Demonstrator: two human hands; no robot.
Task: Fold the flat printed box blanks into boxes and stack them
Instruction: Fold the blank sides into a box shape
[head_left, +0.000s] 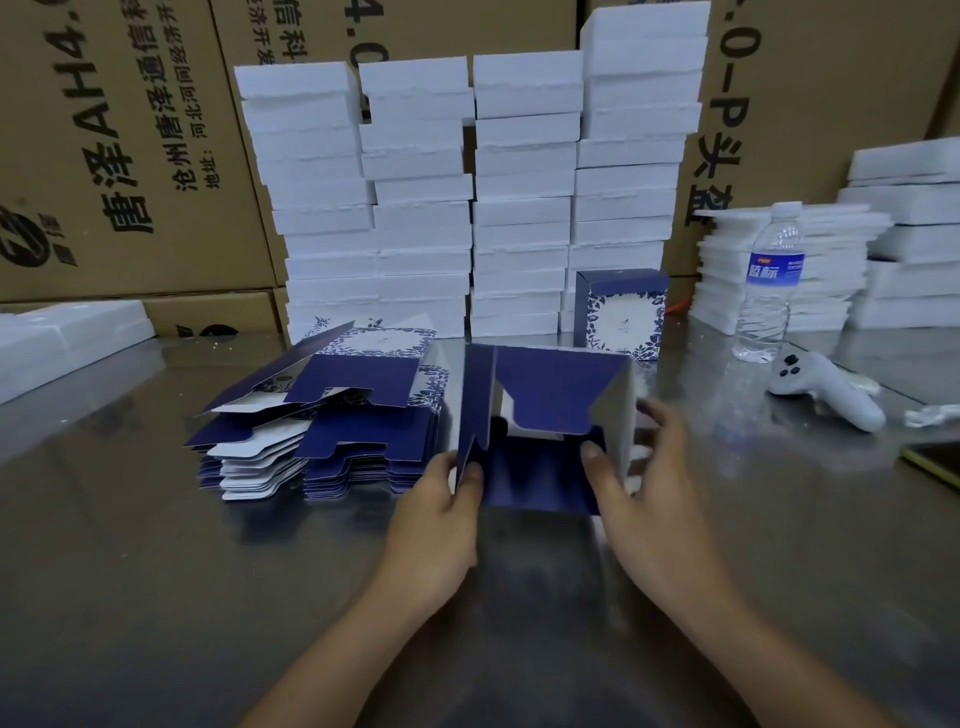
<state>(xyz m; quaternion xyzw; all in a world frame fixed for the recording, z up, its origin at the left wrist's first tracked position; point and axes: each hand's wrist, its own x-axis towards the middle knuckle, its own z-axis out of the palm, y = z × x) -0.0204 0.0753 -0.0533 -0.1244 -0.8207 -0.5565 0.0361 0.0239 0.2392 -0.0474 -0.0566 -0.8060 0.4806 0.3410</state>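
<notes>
Two hands are on one half-made box (545, 384), which stands with its open end towards the person in the middle of the steel table (208, 571). The left hand (441, 499) pinches the lower edge of the left side flap between thumb and fingers. The right hand (644, 467) grips the right wall, thumb inside and fingers curled round the outside. The body looks squared up and a shaped blue flap hangs across the opening, so I'd say the end is being closed. Next the side flaps want folding in and the tongue tucking so the end locks, without creasing the printed card. Just to the left lies the pile of flat blanks (353, 410). One finished box (621, 312) stands upright behind, in front of the white foam stacks (415, 208), and this one would likely join it.
</notes>
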